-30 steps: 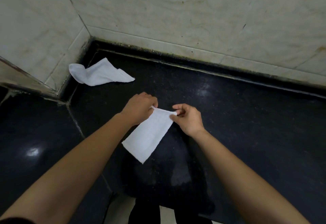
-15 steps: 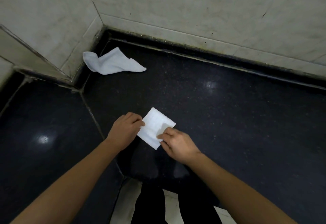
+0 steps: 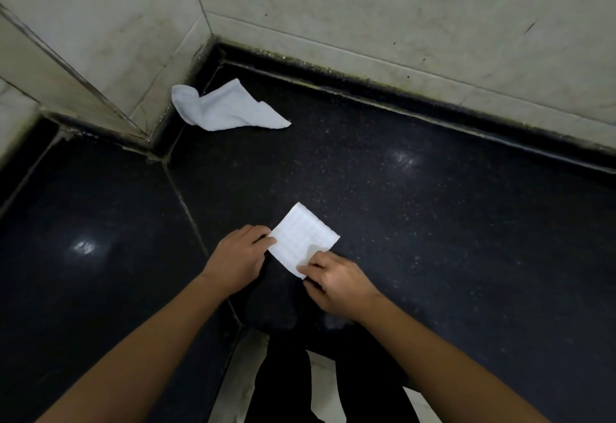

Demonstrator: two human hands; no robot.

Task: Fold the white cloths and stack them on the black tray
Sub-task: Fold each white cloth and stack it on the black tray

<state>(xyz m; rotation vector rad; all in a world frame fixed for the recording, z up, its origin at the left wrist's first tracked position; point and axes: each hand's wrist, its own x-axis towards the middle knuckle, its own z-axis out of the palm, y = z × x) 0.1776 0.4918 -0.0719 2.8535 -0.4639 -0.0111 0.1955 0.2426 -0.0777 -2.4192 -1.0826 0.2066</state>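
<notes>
The folded white cloth [image 3: 301, 237] lies flat on the black counter [image 3: 433, 222], the left hand [image 3: 238, 259] pinching its left corner with curled fingers, the right hand [image 3: 336, 281] pinching its near edge likewise. Released unevenly, the layers may spring open or skew. A second ago it hung between the hands as a long strip; the crumpled white cloth [image 3: 226, 109] remains in the corner.

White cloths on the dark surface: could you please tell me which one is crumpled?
The cloth in the far corner, lying loose and rumpled; the other is a flat folded square pinched by the left hand and right hand.
</notes>
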